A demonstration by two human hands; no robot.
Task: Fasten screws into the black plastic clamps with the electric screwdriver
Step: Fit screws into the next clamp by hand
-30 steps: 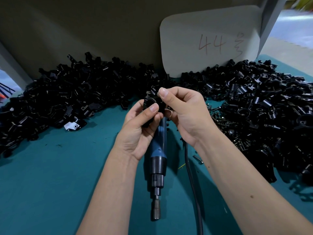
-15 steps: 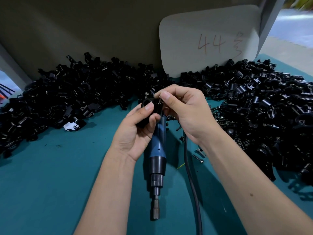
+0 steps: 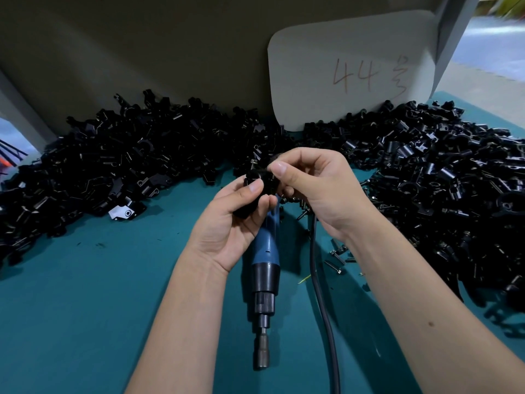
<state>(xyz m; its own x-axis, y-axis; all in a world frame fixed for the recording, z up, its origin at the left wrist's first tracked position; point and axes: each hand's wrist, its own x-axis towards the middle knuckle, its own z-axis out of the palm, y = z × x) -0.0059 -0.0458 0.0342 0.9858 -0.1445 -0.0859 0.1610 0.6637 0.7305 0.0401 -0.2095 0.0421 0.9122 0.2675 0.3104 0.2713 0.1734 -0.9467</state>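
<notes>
My left hand grips a black plastic clamp between thumb and fingers, above the table's middle. My right hand pinches at the clamp's top right side with thumb and forefinger; whatever it holds there is hidden by the fingers. The blue electric screwdriver lies on the teal table beneath both hands, its bit end pointing toward me. Its dark cable runs down the right side.
Large heaps of black clamps lie at the left and at the right. Loose screws are scattered right of the screwdriver. A white card marked 44 leans on the back wall.
Both hands with the clamp have shifted slightly toward me and lower in view. The right thumb and forefinger have closed in on the clamp's top. The screwdriver has not moved.
</notes>
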